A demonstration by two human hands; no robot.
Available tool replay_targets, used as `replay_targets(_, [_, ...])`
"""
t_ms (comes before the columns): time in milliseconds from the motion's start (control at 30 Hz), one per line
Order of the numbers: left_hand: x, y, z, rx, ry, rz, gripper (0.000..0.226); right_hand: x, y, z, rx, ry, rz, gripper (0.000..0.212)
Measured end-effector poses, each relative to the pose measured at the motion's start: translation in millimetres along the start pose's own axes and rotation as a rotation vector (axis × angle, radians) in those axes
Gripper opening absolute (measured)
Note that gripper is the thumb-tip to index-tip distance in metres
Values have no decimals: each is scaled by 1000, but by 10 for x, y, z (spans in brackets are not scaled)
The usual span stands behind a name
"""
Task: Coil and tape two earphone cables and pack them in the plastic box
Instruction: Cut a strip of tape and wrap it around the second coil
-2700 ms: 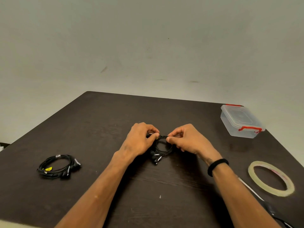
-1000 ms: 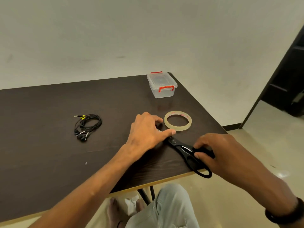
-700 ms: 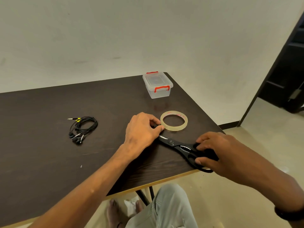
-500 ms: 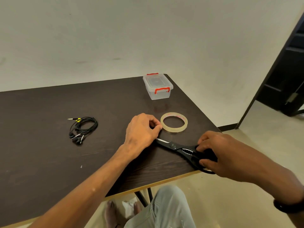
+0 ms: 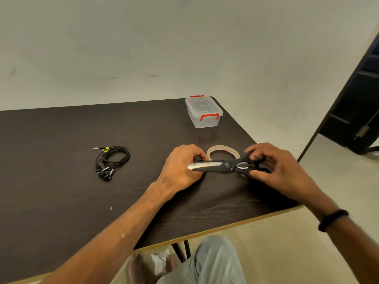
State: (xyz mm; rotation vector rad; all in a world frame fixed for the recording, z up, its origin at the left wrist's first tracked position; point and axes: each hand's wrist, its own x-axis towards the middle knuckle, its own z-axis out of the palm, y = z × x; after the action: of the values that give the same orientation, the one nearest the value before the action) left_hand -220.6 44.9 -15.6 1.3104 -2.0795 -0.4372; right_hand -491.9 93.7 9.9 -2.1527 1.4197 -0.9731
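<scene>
My left hand (image 5: 180, 167) rests on the dark table (image 5: 61, 191) with its fingers curled down over the coiled earphone cable; only a dark bit shows under the fingertips. My right hand (image 5: 274, 169) grips the black handles of the scissors (image 5: 217, 166). Their closed blades point left and hang just above my left knuckles. A clear tape roll (image 5: 222, 147) lies flat right behind both hands. A second black earphone coil (image 5: 121, 149) with a yellow tag lies to the left. The plastic box (image 5: 203, 111), lid shut with red clips, stands at the far right corner.
The table's front edge runs diagonally close under my right wrist, with floor beyond it. My knee (image 5: 205, 263) shows below the edge. A dark door (image 5: 359, 99) stands at the right. A pale wall lies behind the table.
My right hand has lifted the scissors off the table's edge and swung them left and up over my left hand. My left hand has stayed beside the tape roll.
</scene>
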Motion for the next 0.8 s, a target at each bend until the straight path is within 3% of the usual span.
replay_targets(100, [5, -32, -17, 22, -52, 13, 20, 184, 30, 229, -20, -76, -42, 49])
replay_targets(300, [21, -114, -27, -49, 19, 13, 2, 336, 106, 195, -88, -157, -15, 36])
replay_targets(633, [92, -395, -225, -88, 145, -98, 3, 447, 209, 22, -111, -256, 22, 30])
replay_targets(733, [69, -389, -235, -92, 117, -81, 3, 395, 158, 70, 57, -116, 72, 32])
replay_targets(800, [52, -368, -231, -79, 105, -67, 3, 350, -9, 71, 149, 69, 115, 17])
